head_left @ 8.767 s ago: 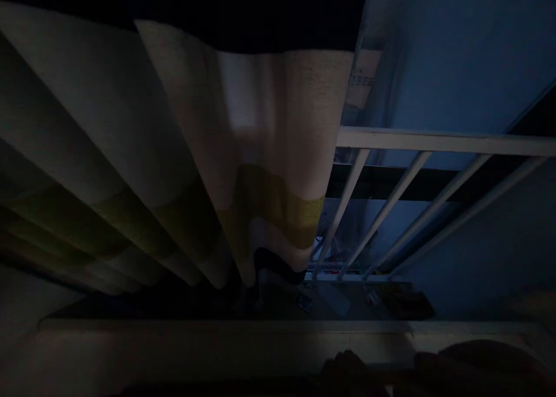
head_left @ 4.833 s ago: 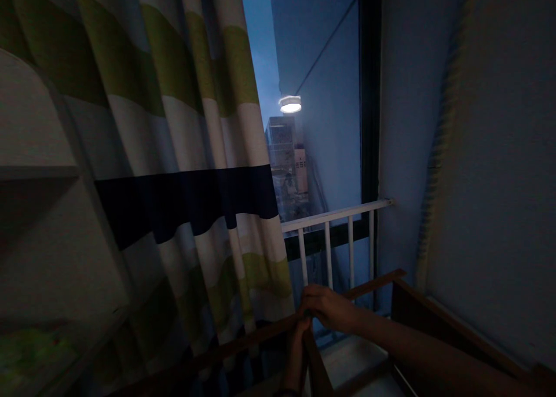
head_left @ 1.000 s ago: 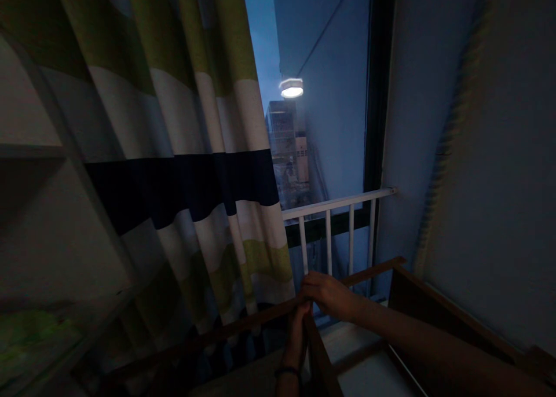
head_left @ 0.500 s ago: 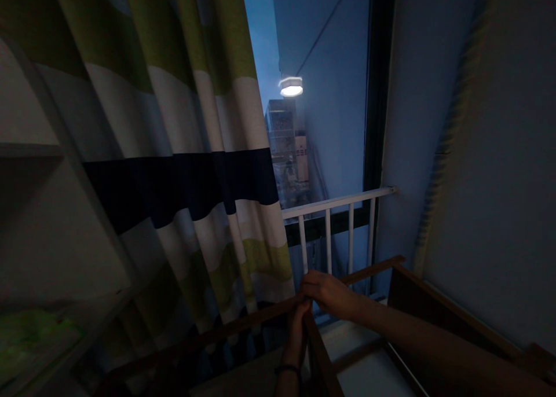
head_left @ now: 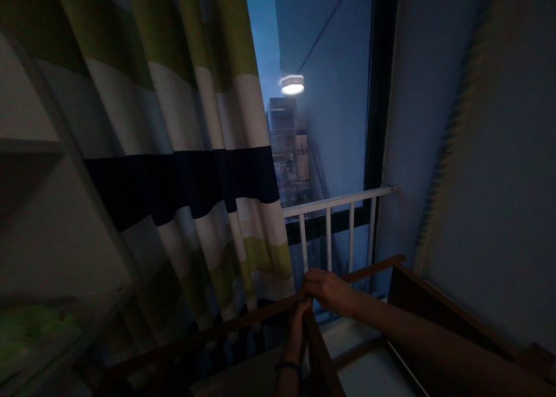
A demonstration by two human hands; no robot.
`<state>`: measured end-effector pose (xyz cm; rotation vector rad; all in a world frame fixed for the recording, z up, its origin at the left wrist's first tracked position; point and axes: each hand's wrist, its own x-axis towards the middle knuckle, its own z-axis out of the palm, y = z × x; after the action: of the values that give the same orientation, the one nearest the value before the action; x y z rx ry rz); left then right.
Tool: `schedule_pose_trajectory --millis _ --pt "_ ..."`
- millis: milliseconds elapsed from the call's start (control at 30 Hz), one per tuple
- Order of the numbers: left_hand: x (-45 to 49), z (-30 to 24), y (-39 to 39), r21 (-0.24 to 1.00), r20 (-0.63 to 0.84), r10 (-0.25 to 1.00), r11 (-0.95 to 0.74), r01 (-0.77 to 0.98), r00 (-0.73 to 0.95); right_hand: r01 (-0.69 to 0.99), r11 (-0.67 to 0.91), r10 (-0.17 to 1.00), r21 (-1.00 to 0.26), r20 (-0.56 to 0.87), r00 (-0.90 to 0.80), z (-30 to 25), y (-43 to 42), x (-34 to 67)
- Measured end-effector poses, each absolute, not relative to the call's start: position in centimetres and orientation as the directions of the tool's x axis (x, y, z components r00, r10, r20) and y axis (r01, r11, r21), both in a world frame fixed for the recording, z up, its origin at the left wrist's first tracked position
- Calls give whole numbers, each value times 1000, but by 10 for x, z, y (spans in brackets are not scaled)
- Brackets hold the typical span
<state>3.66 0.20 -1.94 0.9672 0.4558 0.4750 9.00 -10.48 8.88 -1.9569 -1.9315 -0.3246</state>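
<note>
**Both hands closed on a wooden rail by the window**

A dark wooden rail (head_left: 243, 320) is gripped where an upright wooden post (head_left: 319, 356) meets it, at the far edge of what looks like a wooden bed or cot frame. The right hand (head_left: 326, 290) is laid over the top of the rail with its fingers curled down around it. The left hand (head_left: 299, 316) is raised from below, fingers pressed together around the post just under the joint; a dark band is worn at its wrist. The two hands are touching.

The rail is judged to be stiff, hard and fairly heavy as part of a joined frame, not fragile, with a smooth finish that could slip in a loose hold. Near the joint, where the frame is stiffest, a firm wrap-around hold is best taken.

Just behind the rail hangs a curtain (head_left: 182, 154) striped in green, white and dark blue, soft and light. To its right a white railing (head_left: 339, 203) stands across the window (head_left: 321, 96), in which a round lamp (head_left: 292, 85) is seen lit. A plain wall (head_left: 499, 183) rises on the right.

No brand, label or writing can be read in the dim light.
</note>
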Motion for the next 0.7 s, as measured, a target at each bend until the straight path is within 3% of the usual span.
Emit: schedule_pose_trajectory --millis 700 --pt "31 -14 -1 867 -117 565 460 -193 817 998 15 913 -68 407 14 91 -104 89"
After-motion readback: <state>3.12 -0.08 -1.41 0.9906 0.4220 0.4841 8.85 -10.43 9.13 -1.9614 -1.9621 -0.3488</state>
